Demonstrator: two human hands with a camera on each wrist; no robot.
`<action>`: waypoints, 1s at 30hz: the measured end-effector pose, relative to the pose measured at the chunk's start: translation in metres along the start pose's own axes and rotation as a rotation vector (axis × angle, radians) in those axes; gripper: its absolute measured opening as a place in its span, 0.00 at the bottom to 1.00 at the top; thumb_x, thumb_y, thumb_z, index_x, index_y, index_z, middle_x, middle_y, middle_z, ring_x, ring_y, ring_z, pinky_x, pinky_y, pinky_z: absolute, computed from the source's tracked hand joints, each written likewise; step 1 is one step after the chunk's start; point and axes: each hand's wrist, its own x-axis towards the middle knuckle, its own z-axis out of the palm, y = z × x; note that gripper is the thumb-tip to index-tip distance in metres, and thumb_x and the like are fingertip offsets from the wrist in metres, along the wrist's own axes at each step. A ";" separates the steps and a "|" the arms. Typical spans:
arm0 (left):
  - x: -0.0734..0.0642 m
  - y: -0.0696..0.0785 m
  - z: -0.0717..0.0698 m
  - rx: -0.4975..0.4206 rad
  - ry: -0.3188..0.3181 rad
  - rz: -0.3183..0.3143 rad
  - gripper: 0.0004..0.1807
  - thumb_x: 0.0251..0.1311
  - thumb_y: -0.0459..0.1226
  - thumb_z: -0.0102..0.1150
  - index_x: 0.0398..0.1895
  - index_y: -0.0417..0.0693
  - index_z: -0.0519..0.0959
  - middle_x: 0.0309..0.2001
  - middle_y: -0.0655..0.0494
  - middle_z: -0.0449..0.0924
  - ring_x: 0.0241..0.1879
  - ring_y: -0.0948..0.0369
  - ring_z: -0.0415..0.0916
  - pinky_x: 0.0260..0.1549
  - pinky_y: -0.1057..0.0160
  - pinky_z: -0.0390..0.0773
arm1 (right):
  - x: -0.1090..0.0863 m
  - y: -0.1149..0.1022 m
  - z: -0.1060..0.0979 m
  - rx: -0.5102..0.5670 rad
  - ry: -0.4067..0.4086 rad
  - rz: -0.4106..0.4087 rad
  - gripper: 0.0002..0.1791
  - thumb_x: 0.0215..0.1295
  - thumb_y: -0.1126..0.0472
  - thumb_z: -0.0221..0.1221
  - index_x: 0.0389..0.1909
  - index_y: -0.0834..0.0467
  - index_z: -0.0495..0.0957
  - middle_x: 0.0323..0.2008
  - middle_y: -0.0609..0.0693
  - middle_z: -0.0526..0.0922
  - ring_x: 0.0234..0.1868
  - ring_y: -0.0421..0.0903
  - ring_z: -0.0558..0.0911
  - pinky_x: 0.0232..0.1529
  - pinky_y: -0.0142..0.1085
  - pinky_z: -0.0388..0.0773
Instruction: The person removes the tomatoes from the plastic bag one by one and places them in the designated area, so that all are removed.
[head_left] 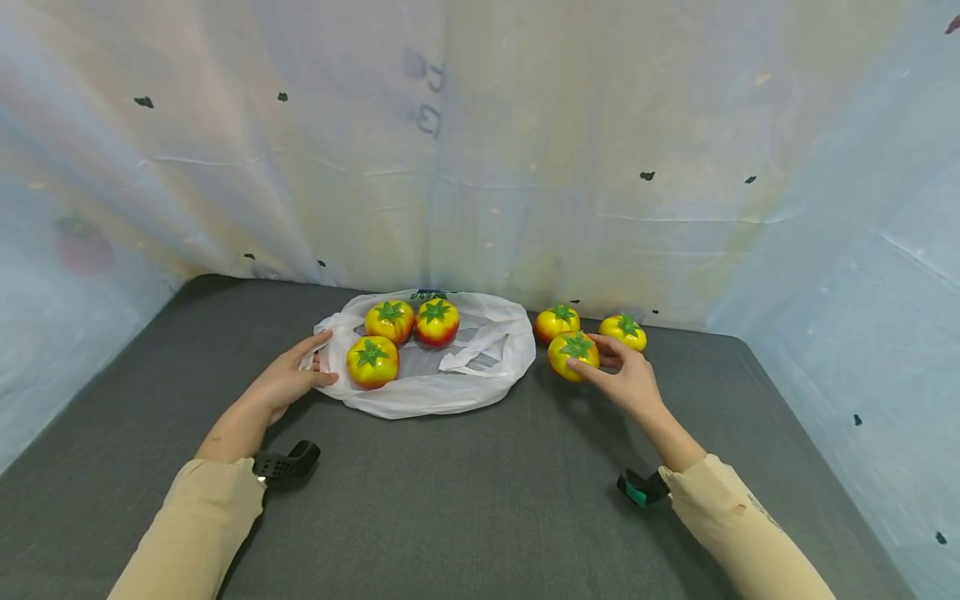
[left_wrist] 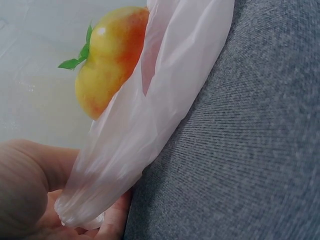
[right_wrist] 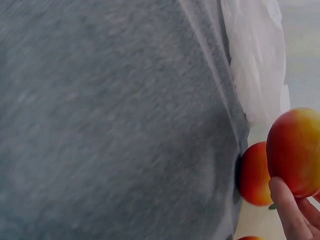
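My left hand (head_left: 288, 377) grips the left edge of a white plastic bag (head_left: 431, 396), its gathered side between thumb and fingers in the left wrist view. The bag lies spread open, with three yellow-red tomatoes inside; one tomato (left_wrist: 112, 57) shows above the bag's side there. To the right of the bag, my right hand (head_left: 626, 379) pinches another tomato (head_left: 573, 357) between thumb and fingers. In the right wrist view this held tomato (right_wrist: 295, 150) appears raised above the table, overlapping a second tomato (right_wrist: 255, 175) behind it.
Behind the right hand, two tomatoes stand on the grey table (head_left: 465, 500): one at the left (head_left: 557, 322), another tomato (head_left: 624, 332) at the right. A pale plastic sheet (head_left: 510, 167) hangs along the table's back edge and down both sides.
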 end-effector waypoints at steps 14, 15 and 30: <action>0.000 -0.001 0.000 -0.003 -0.003 0.013 0.47 0.62 0.36 0.58 0.77 0.53 0.40 0.75 0.35 0.25 0.73 0.36 0.27 0.67 0.33 0.40 | -0.010 0.026 -0.015 -0.032 0.002 0.086 0.44 0.58 0.36 0.60 0.69 0.57 0.63 0.64 0.60 0.71 0.60 0.57 0.75 0.54 0.52 0.75; 0.000 -0.001 0.000 -0.004 -0.004 0.013 0.47 0.62 0.36 0.58 0.77 0.53 0.40 0.75 0.35 0.25 0.73 0.36 0.27 0.67 0.33 0.40 | -0.010 0.029 -0.016 -0.035 0.002 0.090 0.45 0.58 0.35 0.60 0.69 0.57 0.63 0.64 0.60 0.70 0.60 0.57 0.75 0.54 0.52 0.75; 0.000 -0.001 -0.001 -0.004 -0.013 0.018 0.47 0.61 0.36 0.58 0.77 0.53 0.39 0.75 0.35 0.24 0.73 0.35 0.27 0.66 0.32 0.40 | -0.014 0.055 -0.036 -0.010 0.037 0.174 0.46 0.60 0.35 0.58 0.70 0.61 0.60 0.65 0.65 0.68 0.61 0.58 0.75 0.43 0.37 0.82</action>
